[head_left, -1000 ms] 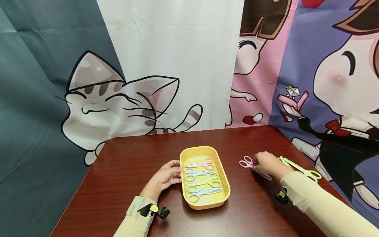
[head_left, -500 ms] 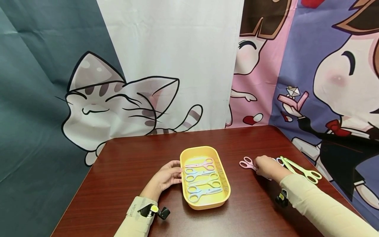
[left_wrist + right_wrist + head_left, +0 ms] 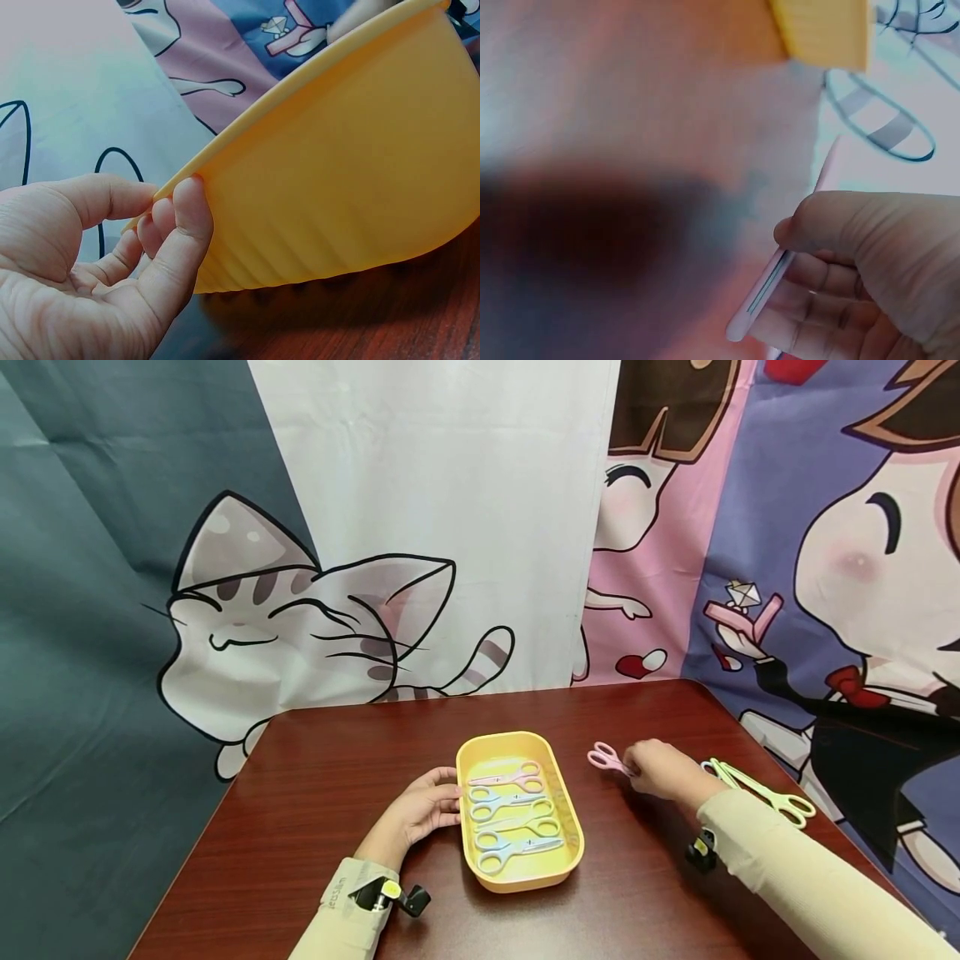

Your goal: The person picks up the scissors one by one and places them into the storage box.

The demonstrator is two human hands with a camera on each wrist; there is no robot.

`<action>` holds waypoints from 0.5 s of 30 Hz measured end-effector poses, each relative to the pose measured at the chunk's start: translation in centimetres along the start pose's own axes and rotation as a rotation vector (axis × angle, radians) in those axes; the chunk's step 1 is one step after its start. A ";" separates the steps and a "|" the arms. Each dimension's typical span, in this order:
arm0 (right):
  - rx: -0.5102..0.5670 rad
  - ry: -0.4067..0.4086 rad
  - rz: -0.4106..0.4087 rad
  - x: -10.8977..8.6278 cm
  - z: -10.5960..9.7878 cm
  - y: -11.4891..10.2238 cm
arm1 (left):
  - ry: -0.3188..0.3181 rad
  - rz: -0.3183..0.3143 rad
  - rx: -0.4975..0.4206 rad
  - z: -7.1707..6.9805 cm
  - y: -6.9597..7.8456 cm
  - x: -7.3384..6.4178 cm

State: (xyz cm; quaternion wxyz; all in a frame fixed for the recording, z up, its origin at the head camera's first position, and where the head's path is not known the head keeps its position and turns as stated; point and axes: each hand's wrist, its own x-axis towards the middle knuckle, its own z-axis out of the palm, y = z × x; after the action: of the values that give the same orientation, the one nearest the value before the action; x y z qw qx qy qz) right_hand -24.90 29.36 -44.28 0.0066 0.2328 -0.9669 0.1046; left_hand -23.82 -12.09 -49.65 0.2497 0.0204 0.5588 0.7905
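My right hand (image 3: 660, 768) pinches a pair of pink-handled scissors (image 3: 602, 756) right of the tray, their finger loops pointing left. In the right wrist view the thumb lies across the pink scissors (image 3: 761, 296), with the fingers behind. A yellow plastic tray (image 3: 517, 883) stands mid-table, holding several small scissors in a column: one pink pair (image 3: 531, 775), blue ones (image 3: 491, 852) and a yellow-green pair (image 3: 546, 818). My left hand (image 3: 423, 802) holds the tray's left side. Its curled digits meet the rim and outer wall in the left wrist view.
Right of my right hand lie more scissors, with light green handles (image 3: 791, 808) and a partly hidden blue loop (image 3: 707, 767). The dark red-brown table (image 3: 337, 743) backs onto a cartoon-printed cloth (image 3: 450, 485). A small black camera sits on each sleeved wrist.
My right hand has closed on the pink scissors and shifted them left and back, toward the tray. The left hand and the tray have kept their place.
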 end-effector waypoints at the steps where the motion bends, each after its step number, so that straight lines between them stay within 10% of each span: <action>1: 0.003 0.011 -0.020 0.6 -0.3 -0.4 | 0.001 0.000 0.000 0.0 0.0 0.0; 15: -0.111 0.015 -0.246 7.5 -2.1 -10.4 | 0.007 -0.004 0.010 -0.1 -0.1 0.1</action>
State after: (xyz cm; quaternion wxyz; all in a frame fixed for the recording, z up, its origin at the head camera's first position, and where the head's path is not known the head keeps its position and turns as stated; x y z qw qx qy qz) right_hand -27.00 17.43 -39.68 0.0394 0.3482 -0.9352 0.0509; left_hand -23.86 -12.10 -49.76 0.2492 0.0181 0.5638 0.7872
